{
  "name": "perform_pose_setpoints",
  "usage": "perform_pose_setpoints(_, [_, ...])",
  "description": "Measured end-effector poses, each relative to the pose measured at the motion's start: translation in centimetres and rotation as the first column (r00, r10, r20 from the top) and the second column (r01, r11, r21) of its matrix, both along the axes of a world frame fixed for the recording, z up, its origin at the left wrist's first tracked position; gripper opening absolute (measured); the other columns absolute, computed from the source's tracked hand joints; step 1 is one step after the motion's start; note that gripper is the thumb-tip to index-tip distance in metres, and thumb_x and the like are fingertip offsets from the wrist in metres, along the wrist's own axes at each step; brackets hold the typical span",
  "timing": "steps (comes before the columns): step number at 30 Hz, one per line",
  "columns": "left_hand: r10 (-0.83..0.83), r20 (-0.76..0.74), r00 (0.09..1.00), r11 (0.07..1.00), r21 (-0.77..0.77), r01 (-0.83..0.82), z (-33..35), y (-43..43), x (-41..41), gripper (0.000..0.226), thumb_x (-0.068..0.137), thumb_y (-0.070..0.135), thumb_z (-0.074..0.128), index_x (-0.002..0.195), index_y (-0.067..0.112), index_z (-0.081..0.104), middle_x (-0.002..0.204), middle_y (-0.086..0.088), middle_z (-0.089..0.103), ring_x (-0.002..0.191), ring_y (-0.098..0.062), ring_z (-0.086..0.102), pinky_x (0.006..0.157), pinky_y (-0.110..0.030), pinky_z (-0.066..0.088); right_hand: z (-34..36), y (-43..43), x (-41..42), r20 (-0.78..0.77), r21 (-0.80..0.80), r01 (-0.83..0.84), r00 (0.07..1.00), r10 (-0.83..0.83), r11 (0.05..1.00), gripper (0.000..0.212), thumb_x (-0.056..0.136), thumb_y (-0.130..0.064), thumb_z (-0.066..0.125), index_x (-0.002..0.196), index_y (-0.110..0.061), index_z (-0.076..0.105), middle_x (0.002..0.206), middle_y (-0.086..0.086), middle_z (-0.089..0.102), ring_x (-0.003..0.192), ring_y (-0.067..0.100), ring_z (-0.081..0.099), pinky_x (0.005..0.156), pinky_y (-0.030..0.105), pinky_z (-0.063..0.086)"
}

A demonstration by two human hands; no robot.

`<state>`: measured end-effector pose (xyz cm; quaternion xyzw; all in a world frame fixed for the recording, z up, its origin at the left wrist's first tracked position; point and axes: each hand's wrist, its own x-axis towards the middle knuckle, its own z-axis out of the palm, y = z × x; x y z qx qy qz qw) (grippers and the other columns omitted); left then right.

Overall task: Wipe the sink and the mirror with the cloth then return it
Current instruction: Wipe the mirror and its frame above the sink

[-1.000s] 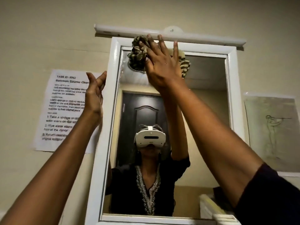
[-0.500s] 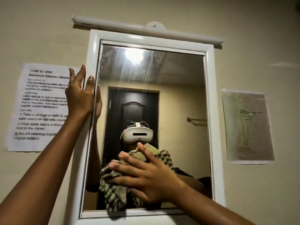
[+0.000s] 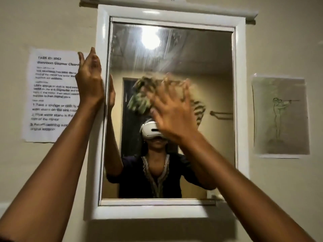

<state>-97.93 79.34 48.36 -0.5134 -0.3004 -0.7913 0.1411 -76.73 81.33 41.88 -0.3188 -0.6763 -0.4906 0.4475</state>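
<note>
Two bare hands are raised to a white-framed mirror (image 3: 201, 55) on a beige wall. The right hand (image 3: 172, 116) is spread flat, fingers splayed, pressing a striped green and tan cloth (image 3: 139, 100) against the glass near the middle of the mirror; the bunched cloth sticks out to the left of and above the fingers. Hand and cloth are smeared with motion blur, so how much of the cloth the fingers actually grip is hard to tell; it looks pinned under the palm rather than clenched. The left hand (image 3: 90, 81) is open, fingers together and pointing up, its palm laid against the left side of the mirror frame (image 3: 97, 154), holding nothing. Streaks show on the upper part of the glass around a reflected ceiling light. A printed instruction sheet (image 3: 52, 95) is stuck to the wall just left of the frame, partly covered by the left hand and forearm. A sketch on paper (image 3: 279, 116) hangs to the right of the mirror, apart from it
</note>
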Motion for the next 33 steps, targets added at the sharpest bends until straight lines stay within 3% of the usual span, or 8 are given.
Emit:
perform_pose_setpoints(3, [-0.02,0.005,1.0,1.0,-0.013,0.02,-0.1,-0.2,0.1,0.043,0.097,0.022,0.038,0.139,0.015,0.038,0.155,-0.012,0.022,0.143,-0.018,0.017,0.08,0.014,0.016,-11.2,-1.1,-3.4,0.485,-0.052,-0.037,0.873,0.058,0.998,0.054,0.09,-0.041,0.042,0.143,-0.031,0.035,0.156,-0.001,0.024,0.146,0.026,0.013,0.114,0.06,0.002])
perform_pose_setpoints(7, [-0.02,0.003,1.0,1.0,-0.012,0.02,-0.3,-0.5,0.4,0.047,0.094,0.009,0.042,0.14,0.013,0.035,0.156,-0.013,0.018,0.141,-0.018,0.024,0.08,0.014,0.02,-13.0,-0.7,-3.3,0.737,-0.059,-0.029,0.673,0.063,0.998,0.05,0.095,-0.041,0.036,0.144,-0.031,0.033,0.156,-0.003,0.025,0.146,0.022,0.014,0.116,0.057,-0.002])
perform_pose_setpoints(12, [-0.006,0.012,1.0,1.0,0.009,0.006,0.0,-0.2,-0.1,0.045,0.094,0.011,0.039,0.139,0.015,0.038,0.154,-0.011,0.025,0.141,-0.016,0.022,0.084,0.013,0.014,-1.9,-0.4,-5.6,0.296,0.042,0.035,0.954,-0.045,0.999,0.051,0.094,-0.042,0.032,0.144,-0.03,0.034,0.155,-0.002,0.028,0.145,0.023,0.017,0.114,0.06,0.005])
perform_pose_setpoints(15, [0.007,0.017,1.0,1.0,0.004,-0.007,0.0,0.0,0.2,0.044,0.095,0.013,0.036,0.14,0.016,0.037,0.156,-0.011,0.02,0.142,-0.017,0.02,0.083,0.014,0.013,-0.5,-0.9,-7.0,0.081,-0.003,0.06,0.995,-0.059,0.998,0.054,0.096,-0.042,0.027,0.148,-0.03,0.023,0.158,-0.002,0.018,0.147,0.022,0.008,0.116,0.057,0.003])
perform_pose_setpoints(23, [0.119,-0.039,0.992,0.993,-0.02,-0.12,-0.1,-0.2,0.4,0.051,0.093,0.019,0.043,0.142,0.013,0.031,0.156,-0.017,0.012,0.142,-0.022,0.024,0.084,0.015,0.012,-18.2,-1.4,1.9,0.547,-0.131,0.08,0.837,0.004,0.988,0.048,0.094,-0.039,0.038,0.141,-0.031,0.035,0.158,-0.005,0.016,0.147,0.022,0.005,0.117,0.054,0.004])
perform_pose_setpoints(27, [0.144,-0.033,0.989,0.989,-0.039,-0.145,-0.2,-0.2,0.3,0.051,0.093,0.02,0.043,0.142,0.015,0.032,0.156,-0.017,0.014,0.142,-0.022,0.024,0.083,0.015,0.008,-16.7,-0.7,8.8,-0.075,-0.198,0.117,0.988,-0.134,0.973,0.065,0.084,-0.033,0.047,0.145,-0.032,0.025,0.157,0.002,0.016,0.147,0.023,0.007,0.114,0.059,0.006])
perform_pose_setpoints(30, [0.147,-0.011,0.989,0.988,-0.039,-0.147,-0.1,-0.3,0.3,0.051,0.092,0.022,0.043,0.142,0.017,0.033,0.156,-0.016,0.015,0.142,-0.022,0.025,0.095,0.007,0.014,-16.4,-1.0,9.5,-0.612,-0.322,0.016,0.759,-0.221,0.947,0.074,0.077,-0.035,0.036,0.146,-0.018,0.018,0.156,0.012,0.014,0.145,0.031,0.006,0.11,0.067,0.007])
perform_pose_setpoints(33, [0.139,0.006,0.99,0.99,-0.037,-0.138,0.0,-0.5,0.6,0.051,0.092,0.026,0.042,0.142,0.017,0.034,0.156,-0.015,0.016,0.142,-0.022,0.024,0.108,-0.014,0.02,-15.4,-0.6,7.2,-0.71,-0.502,0.007,0.568,-0.417,0.865,0.066,0.084,-0.045,0.021,0.144,-0.021,0.036,0.16,0.002,-0.006,0.145,0.025,-0.017,0.111,0.067,0.001])
